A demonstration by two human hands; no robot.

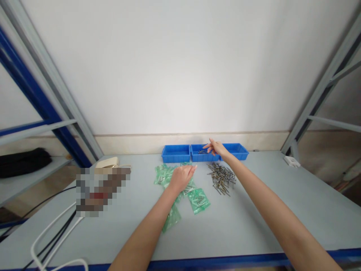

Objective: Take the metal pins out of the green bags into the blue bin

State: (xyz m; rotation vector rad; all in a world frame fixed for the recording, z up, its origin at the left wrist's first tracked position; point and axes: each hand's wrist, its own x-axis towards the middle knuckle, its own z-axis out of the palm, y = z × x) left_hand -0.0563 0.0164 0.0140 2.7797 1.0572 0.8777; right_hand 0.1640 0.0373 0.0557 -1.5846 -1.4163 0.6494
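My right hand [216, 148] reaches over the middle blue tray [203, 156], fingers spread, nothing visible in them; a few small metal parts [202, 152] lie in that tray. My left hand [182, 177] rests palm down with fingers together on a spread of green plastic bags [197, 199] holding small metal pieces. A loose pile of metal pins [222, 177] lies on the table between the bags and the trays.
Blue trays stand left [175, 153] and right [238, 150] of the middle one against the wall. A beige device [107, 162], white and black cables [53, 233] and a blurred patch lie at left. Shelf uprights [50, 101] flank the grey table [254, 222]; a white block [291, 161] at right.
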